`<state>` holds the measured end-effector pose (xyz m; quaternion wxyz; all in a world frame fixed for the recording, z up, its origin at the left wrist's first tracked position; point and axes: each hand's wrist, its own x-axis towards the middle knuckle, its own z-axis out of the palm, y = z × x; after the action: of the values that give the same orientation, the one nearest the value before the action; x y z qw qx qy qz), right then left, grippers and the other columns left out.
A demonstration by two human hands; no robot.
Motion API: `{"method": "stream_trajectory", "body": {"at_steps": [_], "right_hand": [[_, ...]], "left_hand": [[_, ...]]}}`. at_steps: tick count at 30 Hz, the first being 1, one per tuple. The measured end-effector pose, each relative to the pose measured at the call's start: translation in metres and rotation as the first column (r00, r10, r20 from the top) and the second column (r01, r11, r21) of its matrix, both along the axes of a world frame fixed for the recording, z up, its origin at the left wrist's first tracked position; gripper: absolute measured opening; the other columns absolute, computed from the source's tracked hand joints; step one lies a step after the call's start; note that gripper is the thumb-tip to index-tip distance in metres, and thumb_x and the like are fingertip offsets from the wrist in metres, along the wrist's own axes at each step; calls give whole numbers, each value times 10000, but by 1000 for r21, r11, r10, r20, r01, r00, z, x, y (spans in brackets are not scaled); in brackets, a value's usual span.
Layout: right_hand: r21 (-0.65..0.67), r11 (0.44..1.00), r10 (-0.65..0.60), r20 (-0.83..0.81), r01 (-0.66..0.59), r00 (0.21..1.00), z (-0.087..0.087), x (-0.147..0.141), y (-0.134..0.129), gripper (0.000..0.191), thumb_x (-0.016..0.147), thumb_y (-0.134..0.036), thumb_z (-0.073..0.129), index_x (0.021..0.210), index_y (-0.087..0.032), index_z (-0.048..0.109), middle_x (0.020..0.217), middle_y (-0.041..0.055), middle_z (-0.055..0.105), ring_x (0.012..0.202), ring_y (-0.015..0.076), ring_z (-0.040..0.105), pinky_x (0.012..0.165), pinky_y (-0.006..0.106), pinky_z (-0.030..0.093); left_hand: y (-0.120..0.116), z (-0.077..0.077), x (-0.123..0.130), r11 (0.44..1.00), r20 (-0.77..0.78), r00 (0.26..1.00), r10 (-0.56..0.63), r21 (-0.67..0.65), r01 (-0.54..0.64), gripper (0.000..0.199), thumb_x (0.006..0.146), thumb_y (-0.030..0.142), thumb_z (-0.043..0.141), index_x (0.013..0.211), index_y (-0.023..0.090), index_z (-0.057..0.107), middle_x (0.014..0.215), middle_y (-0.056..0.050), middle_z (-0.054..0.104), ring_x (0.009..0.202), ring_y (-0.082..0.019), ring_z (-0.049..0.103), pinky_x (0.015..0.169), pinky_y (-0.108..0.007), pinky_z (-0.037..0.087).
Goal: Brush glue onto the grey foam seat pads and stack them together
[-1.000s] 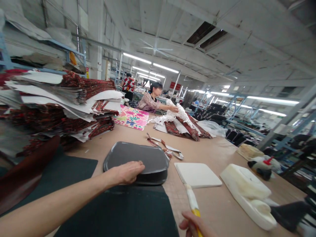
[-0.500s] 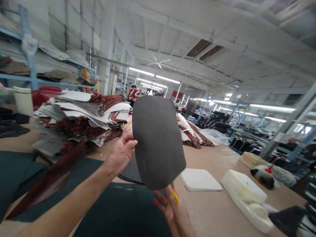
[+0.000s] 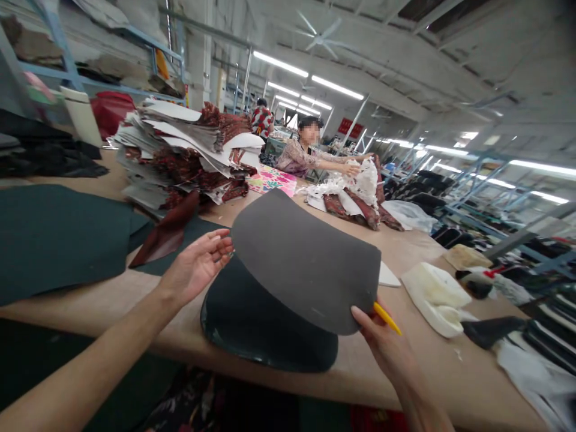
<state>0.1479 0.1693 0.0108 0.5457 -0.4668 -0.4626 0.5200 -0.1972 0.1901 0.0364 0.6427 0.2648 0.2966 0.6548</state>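
Workroom, head view: ceiling tubes overhead; a co-worker sits beyond the table at the sheet's 12 o'clock, a heap of patterned pieces at its 10.
Gray sheet: tilted above a dark panel that shows at its 7 o'clock; probably light, thin and springy, holding a gentle bend rather than drooping. Its smooth face might slip a little; creasing seems the main risk. Its edge looks the best hold.
Right hand: grip closed on the sheet's 4 o'clock corner, thumb on top, fingers mostly hidden, a yellow stick also in it; sheet toward 10 o'clock.
Left hand: grip half open, fingers curled, at the sheet's 9 o'clock edge, contact unclear; sheet toward 3 o'clock.
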Motion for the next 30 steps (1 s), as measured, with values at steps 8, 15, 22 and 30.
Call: {"method": "stream_trajectory", "body": {"at_steps": [8, 15, 22, 30], "right_hand": [[-2, 998, 60, 300, -63, 952, -27, 15, -12, 635, 710, -406, 666, 1271, -205, 448, 1184, 99, 590, 1094, 278, 540, 850, 380, 493], [117, 991, -121, 575, 65, 809, -50, 9, -10, 643, 699, -443, 612, 1237, -125, 462, 1219, 127, 556, 1139, 279, 503, 979, 414, 399], [160, 985, -158, 638, 71, 753, -71, 1, 6, 589, 717, -427, 567, 1213, -119, 487, 1117, 135, 600, 1029, 276, 568, 909, 412, 448], [99, 992, -118, 622, 72, 774, -52, 1, 29, 669, 696, -456, 586, 1261, -129, 440, 1143, 131, 588, 1005, 259, 577, 890, 391, 458]], "left_hand": [[-35, -40, -10, 991, -505, 854, -127, -103, 87, 291, 710, 317, 674, 946, 171, 588, 921, -44, 647, 805, -175, 596, 727, -274, 481], [-50, -59, -11, 985, -756, 638, -147, -167, 28, 394, 609, 415, 628, 928, 185, 636, 951, -48, 682, 982, -296, 587, 869, -366, 467], [-28, -79, -14, 993, -862, 496, -101, -116, 0, 421, 612, 386, 583, 971, 167, 614, 1014, -53, 669, 1011, -279, 584, 903, -341, 457], [-13, -54, -12, 986, -831, 540, -136, -169, -11, 425, 596, 447, 631, 908, 159, 626, 923, -58, 689, 940, -282, 610, 849, -364, 487]]}}
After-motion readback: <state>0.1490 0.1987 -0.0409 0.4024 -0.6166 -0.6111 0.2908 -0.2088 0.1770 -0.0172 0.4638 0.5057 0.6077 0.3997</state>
